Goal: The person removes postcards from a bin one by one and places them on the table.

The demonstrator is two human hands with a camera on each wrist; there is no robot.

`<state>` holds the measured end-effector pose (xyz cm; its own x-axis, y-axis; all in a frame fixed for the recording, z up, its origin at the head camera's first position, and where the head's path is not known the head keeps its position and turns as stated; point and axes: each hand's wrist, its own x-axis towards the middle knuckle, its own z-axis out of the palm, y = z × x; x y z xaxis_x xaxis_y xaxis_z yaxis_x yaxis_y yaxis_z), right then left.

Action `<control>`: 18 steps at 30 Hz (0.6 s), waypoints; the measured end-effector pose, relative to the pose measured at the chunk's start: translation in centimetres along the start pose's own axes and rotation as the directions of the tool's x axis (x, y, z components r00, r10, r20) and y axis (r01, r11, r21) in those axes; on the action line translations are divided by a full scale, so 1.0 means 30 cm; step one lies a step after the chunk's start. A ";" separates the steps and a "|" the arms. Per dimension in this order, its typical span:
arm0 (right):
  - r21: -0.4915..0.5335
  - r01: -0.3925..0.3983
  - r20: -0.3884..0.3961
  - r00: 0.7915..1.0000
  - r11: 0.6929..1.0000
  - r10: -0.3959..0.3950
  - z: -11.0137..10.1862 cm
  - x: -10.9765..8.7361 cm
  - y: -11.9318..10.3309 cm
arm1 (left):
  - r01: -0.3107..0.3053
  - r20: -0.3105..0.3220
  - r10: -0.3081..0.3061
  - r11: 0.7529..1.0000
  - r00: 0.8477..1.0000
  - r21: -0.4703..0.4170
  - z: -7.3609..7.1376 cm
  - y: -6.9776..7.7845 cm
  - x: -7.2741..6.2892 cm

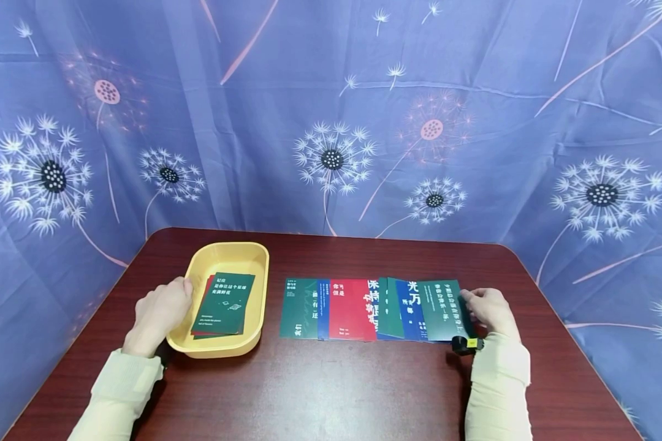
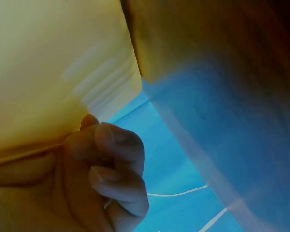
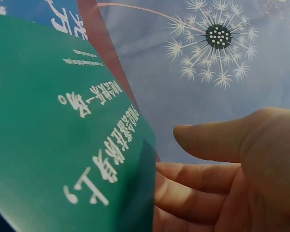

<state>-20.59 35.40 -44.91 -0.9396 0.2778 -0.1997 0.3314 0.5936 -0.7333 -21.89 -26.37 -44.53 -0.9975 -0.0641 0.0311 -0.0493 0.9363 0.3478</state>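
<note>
My left hand (image 1: 162,308) grips the left rim of a yellow plastic tray (image 1: 266,269), its fingers curled at the edge; the left wrist view shows these curled fingers (image 2: 117,145) close to the tray wall (image 2: 48,58). Inside the tray lies a small stack of cards, a green card (image 1: 226,303) on top and red showing beneath. A row of overlapping cards (image 1: 353,309) in green, blue and red lies to the tray's right. At the row's right end, my right hand (image 1: 491,309) touches the edge of a green card (image 3: 63,140) with its fingers, the thumb apart from it.
Everything rests on a dark red-brown wooden table (image 1: 331,392). A blue curtain (image 1: 243,122) with dandelion prints hangs behind the table and along its sides. A black wrist strap (image 1: 466,345) with a yellow mark sits at the right wrist.
</note>
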 end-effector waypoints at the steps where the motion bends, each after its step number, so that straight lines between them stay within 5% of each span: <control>1: 0.012 -0.001 -0.001 1.000 1.000 0.001 -0.001 -0.001 0.001 | -0.002 -0.002 0.002 1.000 1.000 0.000 0.000 0.000 -0.001; 8: 0.034 -0.026 0.009 1.000 0.999 0.026 -0.018 -0.020 -0.009 | -0.003 0.003 0.003 1.000 1.000 -0.004 0.002 0.001 -0.001; 18: -0.074 0.032 -0.007 0.999 0.997 -0.033 -0.037 -0.047 -0.054 | -0.002 0.014 0.002 1.000 1.000 0.001 0.001 0.003 0.001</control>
<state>-19.69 34.89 -42.70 -0.9494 0.2635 -0.1707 0.3061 0.6564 -0.6895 -21.91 -26.29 -44.52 -0.9982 -0.0575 0.0189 -0.0474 0.9366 0.3472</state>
